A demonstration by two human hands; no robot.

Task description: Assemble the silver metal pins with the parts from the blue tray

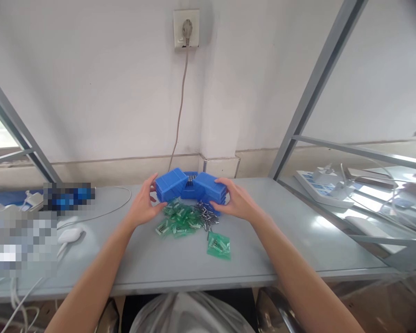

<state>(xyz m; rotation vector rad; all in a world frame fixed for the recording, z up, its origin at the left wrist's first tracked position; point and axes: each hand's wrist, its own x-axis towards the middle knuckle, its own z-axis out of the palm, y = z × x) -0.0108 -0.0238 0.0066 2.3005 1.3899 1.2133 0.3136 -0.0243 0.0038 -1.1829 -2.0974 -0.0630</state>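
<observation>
My left hand has its fingers and thumb round the outer side of a tilted blue bin. On the other side, my right hand grips a second blue bin, also angled. Between and behind these two stands a third blue bin with small metal parts in it. In front lies a pile of green plastic packets, beside a heap of loose metal pieces. One green packet rests apart, nearer the table's front edge.
Grey table against a wall. A white adapter and cables lie at the left, near a blurred patch. A metal frame post rises at the right, with a power strip beyond it. A socket is on the wall.
</observation>
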